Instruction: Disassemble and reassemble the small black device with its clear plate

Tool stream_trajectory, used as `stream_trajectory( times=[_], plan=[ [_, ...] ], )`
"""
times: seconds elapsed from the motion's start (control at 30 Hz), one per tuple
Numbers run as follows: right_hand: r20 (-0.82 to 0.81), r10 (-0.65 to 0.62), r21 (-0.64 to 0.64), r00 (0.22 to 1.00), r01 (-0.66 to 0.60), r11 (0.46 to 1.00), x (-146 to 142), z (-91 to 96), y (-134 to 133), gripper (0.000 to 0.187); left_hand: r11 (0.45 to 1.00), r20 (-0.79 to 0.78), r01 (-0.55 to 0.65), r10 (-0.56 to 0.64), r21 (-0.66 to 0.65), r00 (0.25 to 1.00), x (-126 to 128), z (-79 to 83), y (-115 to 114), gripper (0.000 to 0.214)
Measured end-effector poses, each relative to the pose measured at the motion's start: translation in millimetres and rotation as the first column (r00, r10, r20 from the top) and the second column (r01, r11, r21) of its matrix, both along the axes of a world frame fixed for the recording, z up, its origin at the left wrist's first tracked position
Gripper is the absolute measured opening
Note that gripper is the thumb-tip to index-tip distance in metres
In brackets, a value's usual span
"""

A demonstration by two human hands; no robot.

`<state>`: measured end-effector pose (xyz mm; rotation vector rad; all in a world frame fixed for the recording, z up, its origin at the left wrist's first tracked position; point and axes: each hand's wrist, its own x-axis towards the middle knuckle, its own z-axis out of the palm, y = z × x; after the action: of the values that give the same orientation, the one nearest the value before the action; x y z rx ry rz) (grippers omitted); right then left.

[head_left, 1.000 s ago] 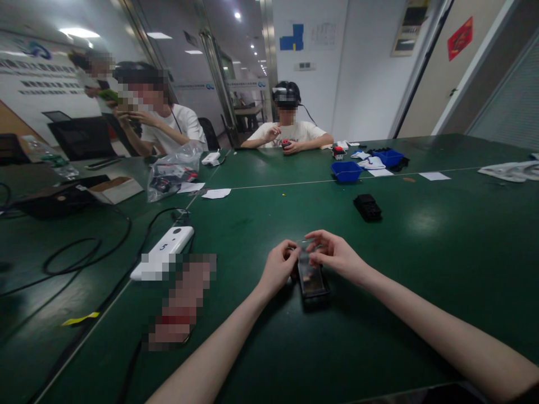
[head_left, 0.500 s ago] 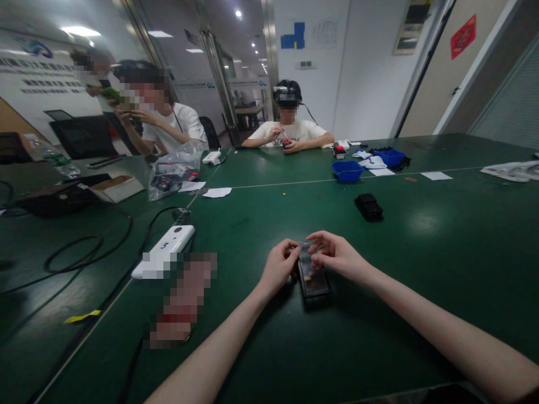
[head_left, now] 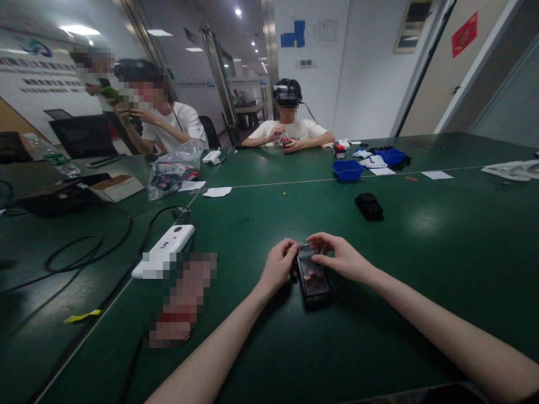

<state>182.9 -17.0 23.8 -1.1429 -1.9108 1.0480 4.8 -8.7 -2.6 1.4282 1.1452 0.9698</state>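
A flat black case with a clear top (head_left: 312, 276) lies in front of me on the green table. My left hand (head_left: 279, 264) is closed on its left side, near the far corner, with the thumb along the edge. My right hand (head_left: 337, 255) curls over the far right corner. Its thumb reaches onto the clear top, and the other fingertips are partly hidden behind the far edge. A second black object, blocky in shape (head_left: 369, 206), sits beyond my right hand, touched by neither hand.
On the left are a white power bank marked 5 (head_left: 168, 249), a blurred-out flat object (head_left: 185, 297) and black cables (head_left: 84, 269). Farther back lie a clear bag (head_left: 177, 171) and a blue tray (head_left: 347, 170). Co-workers sit across the table.
The fingers of my right hand have come down from above the case onto its far right corner. My left hand and the case have hardly moved.
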Motion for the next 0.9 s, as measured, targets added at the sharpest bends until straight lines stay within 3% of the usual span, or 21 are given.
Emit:
stream_trajectory(
  times=[0.2, 0.5, 0.63, 0.73, 0.9],
  plan=[
    [0.116, -0.024, 0.094, 0.993, 0.013, 0.996, 1.9, -4.6, 2.2, 0.030, 1.000, 0.049, 0.011, -0.010, -0.018, 0.999, -1.1, -0.1, -0.3, 0.028],
    [0.106, -0.044, 0.110, 0.993, 0.032, 0.993, 1.7, -7.2, 2.4, 0.033, 0.998, -0.043, -0.002, 0.005, 0.062, 0.999, -0.9, -1.0, 1.6, 0.025],
    [0.083, -0.117, 0.000, 0.990, 0.117, 0.993, 0.7, -13.1, 4.8, 0.040, 0.998, -0.021, -0.041, 0.042, 0.054, 0.999, -1.1, -1.2, 1.7, 0.027],
    [0.156, -0.110, -0.068, 0.982, 0.122, 0.990, -1.2, -14.4, 5.0, 0.032, 0.995, -0.023, -0.081, 0.083, 0.055, 0.996, -1.2, -1.0, 1.9, 0.027],
    [0.187, -0.097, 0.037, 0.977, 0.092, 0.995, -5.0, -17.0, 1.0, 0.030, 0.991, 0.050, -0.130, 0.129, 0.037, 0.990, 0.0, 1.6, 0.5, 0.027]
  ],
)
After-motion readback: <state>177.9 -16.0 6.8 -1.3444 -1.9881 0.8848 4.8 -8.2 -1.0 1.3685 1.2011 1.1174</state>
